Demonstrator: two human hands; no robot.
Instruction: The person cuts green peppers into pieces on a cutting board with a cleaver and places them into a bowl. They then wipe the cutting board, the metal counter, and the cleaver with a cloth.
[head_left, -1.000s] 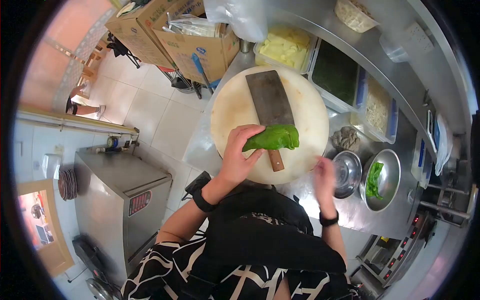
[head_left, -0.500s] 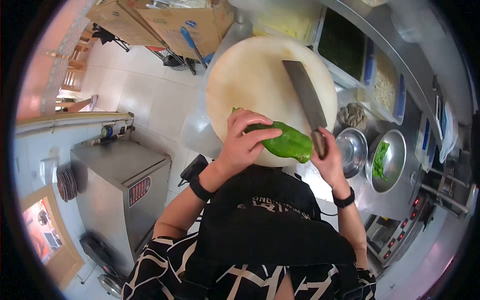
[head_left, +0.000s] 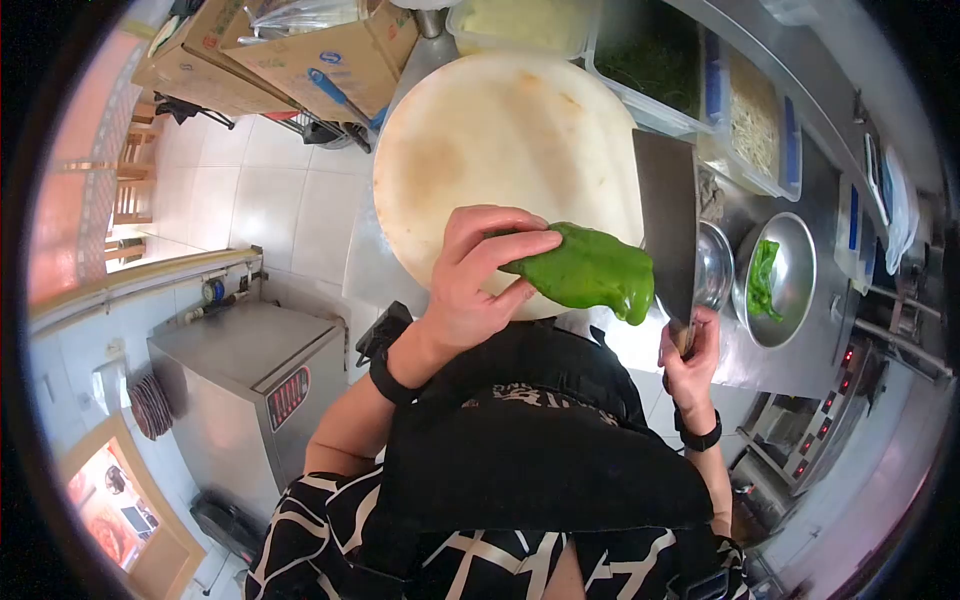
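Note:
A long green pepper (head_left: 590, 268) is gripped at one end by my left hand (head_left: 480, 265), above the near edge of the round cutting board (head_left: 490, 140). Its other end points right, toward the knife. My right hand (head_left: 693, 355) is closed around the handle of a cleaver (head_left: 668, 220), whose broad dark blade points away from me over the board's right edge. The blade and the pepper are apart. Behind the blade, a small metal bowl (head_left: 713, 265) is partly hidden.
A larger metal bowl (head_left: 795, 300) on the steel counter holds green pepper pieces (head_left: 764, 280). Plastic tubs of dark green shreds (head_left: 650, 60) and pale shreds (head_left: 752, 120) stand at the back right. Cardboard boxes (head_left: 320, 60) sit at the upper left; a steel cabinet (head_left: 225, 370) stands at left.
My right hand has lifted the cleaver off the board and moved it right, turning its blade more upright. The pepper has shifted slightly right in view, still in my left hand.

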